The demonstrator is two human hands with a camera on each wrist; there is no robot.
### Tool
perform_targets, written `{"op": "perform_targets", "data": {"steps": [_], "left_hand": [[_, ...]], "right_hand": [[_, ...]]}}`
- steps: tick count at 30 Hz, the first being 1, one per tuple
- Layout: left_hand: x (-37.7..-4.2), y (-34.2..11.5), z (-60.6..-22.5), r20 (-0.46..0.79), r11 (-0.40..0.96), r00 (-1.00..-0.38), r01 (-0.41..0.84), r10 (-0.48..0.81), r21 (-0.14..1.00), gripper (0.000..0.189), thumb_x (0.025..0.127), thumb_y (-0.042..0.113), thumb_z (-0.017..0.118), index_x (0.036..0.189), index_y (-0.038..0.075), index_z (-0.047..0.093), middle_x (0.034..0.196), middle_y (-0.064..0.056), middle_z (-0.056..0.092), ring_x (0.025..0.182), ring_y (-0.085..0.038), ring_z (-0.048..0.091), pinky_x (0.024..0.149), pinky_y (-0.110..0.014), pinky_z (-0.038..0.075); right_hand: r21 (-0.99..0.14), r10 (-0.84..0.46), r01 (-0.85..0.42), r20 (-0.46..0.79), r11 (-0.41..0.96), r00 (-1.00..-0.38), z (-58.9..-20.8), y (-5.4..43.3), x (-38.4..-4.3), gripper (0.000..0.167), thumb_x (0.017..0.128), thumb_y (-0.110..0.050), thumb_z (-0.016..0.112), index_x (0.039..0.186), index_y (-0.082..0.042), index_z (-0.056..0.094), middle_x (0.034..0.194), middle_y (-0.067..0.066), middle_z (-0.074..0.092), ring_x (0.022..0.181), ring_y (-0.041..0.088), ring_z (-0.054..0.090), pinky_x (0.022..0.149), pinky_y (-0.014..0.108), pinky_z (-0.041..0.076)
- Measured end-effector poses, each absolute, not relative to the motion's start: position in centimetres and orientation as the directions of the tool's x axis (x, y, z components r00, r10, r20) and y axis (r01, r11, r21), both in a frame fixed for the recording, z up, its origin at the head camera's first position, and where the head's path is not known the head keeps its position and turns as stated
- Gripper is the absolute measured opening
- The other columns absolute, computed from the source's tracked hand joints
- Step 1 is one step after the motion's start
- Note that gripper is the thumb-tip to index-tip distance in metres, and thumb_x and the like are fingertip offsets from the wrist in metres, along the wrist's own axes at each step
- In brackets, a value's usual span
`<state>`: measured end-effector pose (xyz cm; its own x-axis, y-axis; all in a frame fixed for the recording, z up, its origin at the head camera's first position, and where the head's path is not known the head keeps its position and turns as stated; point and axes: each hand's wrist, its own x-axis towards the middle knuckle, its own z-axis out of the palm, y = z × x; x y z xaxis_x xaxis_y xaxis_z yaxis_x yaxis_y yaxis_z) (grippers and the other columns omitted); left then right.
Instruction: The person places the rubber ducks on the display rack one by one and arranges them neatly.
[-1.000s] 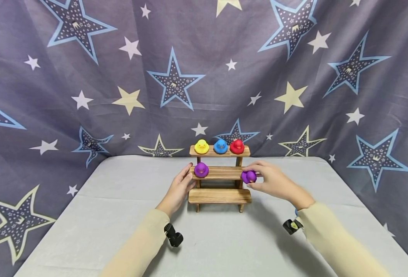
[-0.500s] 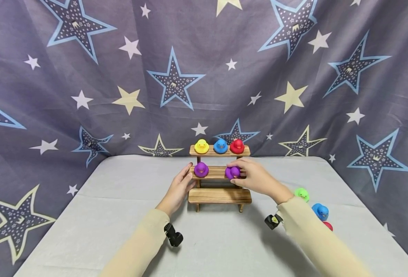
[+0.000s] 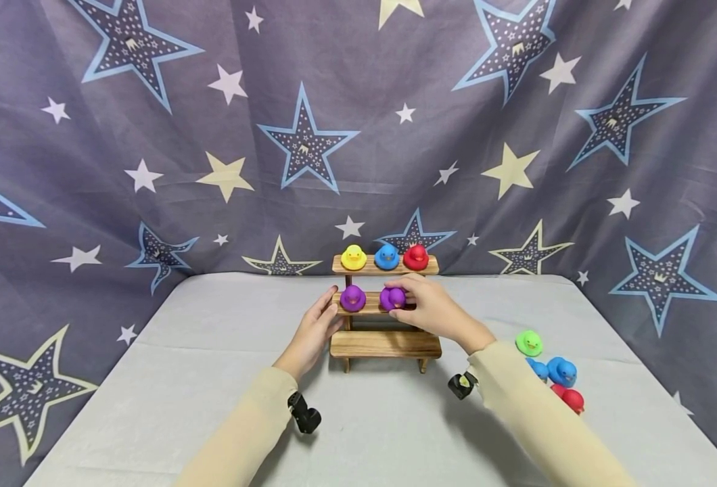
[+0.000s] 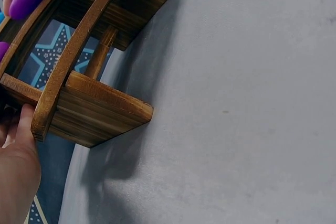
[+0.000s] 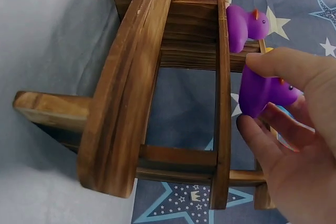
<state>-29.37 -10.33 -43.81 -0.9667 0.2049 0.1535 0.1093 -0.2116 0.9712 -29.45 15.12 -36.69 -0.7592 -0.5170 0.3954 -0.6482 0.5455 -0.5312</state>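
A tiered wooden display stand (image 3: 385, 343) has three shelves. My right hand (image 3: 434, 308) pinches a purple rubber duck (image 5: 257, 90) between thumb and fingers, at the middle of the middle shelf. Left of it on that shelf sits another purple rubber duck (image 3: 352, 298). My left hand (image 3: 316, 330) holds the left end of the middle shelf, its thumb (image 4: 25, 124) lying against the wood in the left wrist view. On the top shelf stand a yellow duck (image 3: 354, 257), a blue duck (image 3: 387, 257) and a red duck (image 3: 416, 258).
On the table (image 3: 182, 406) to the right lie a green duck (image 3: 529, 343), blue ducks (image 3: 562, 371) and red ducks (image 3: 572, 400), partly hidden by the right sleeve. A star-patterned curtain (image 3: 358, 182) hangs behind and at both sides.
My right hand has carried its purple duck leftward from the right end of the middle shelf to its middle. Ducks behind the right sleeve have come into view. My left hand stays put.
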Motion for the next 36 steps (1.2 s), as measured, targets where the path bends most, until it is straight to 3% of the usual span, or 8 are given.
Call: {"op": "perform_targets", "data": {"steps": [4, 11, 27, 36], "left_hand": [[-29.4, -10.3, -43.8, 0.156, -0.207, -0.965, 0.112, 0.209, 0.972, 0.054, 0.109, 0.007, 0.035, 0.158, -0.004, 0.016, 0.164, -0.025, 0.009, 0.148, -0.038, 0.02, 0.119, -0.048, 0.03], [-29.5, -10.3, -43.8, 0.15, -0.208, -0.967, 0.107, 0.206, 0.972, 0.054, 0.109, 0.007, 0.035, 0.158, -0.004, 0.016, 0.164, -0.024, 0.01, 0.148, -0.037, 0.02, 0.119, -0.048, 0.031], [-29.5, -10.2, -43.9, 0.145, -0.217, -0.969, 0.1, 0.201, 0.971, 0.053, 0.109, 0.006, 0.035, 0.158, -0.004, 0.017, 0.163, -0.024, 0.012, 0.148, -0.037, 0.022, 0.119, -0.049, 0.031], [-29.5, -10.3, -43.9, 0.149, -0.208, -0.968, 0.106, 0.202, 0.972, 0.053, 0.109, 0.006, 0.034, 0.158, -0.003, 0.017, 0.164, -0.024, 0.01, 0.148, -0.037, 0.021, 0.119, -0.049, 0.03]], "right_hand": [[-0.532, -0.518, -0.646, 0.391, 0.548, -0.761, -36.8, 14.9, -29.7, 0.05, 0.085, -0.007, 0.08, 0.132, -0.003, 0.064, 0.126, 0.014, 0.059, 0.105, 0.026, 0.065, 0.09, 0.042, 0.06], [-0.52, -0.521, -0.648, 0.39, 0.556, -0.76, -37.0, 14.6, -30.0, 0.049, 0.085, -0.007, 0.079, 0.132, -0.001, 0.063, 0.122, 0.013, 0.059, 0.104, 0.024, 0.065, 0.089, 0.034, 0.061], [-0.529, -0.497, -0.627, 0.385, 0.572, -0.778, -37.5, 14.0, -30.3, 0.051, 0.085, -0.007, 0.08, 0.132, 0.001, 0.061, 0.129, 0.017, 0.062, 0.108, 0.029, 0.065, 0.095, 0.042, 0.058], [-0.606, -0.469, -0.571, 0.339, 0.555, -0.816, -37.6, 13.7, -30.2, 0.052, 0.087, -0.008, 0.079, 0.135, 0.0, 0.059, 0.131, 0.017, 0.062, 0.112, 0.03, 0.064, 0.096, 0.038, 0.058]]}}
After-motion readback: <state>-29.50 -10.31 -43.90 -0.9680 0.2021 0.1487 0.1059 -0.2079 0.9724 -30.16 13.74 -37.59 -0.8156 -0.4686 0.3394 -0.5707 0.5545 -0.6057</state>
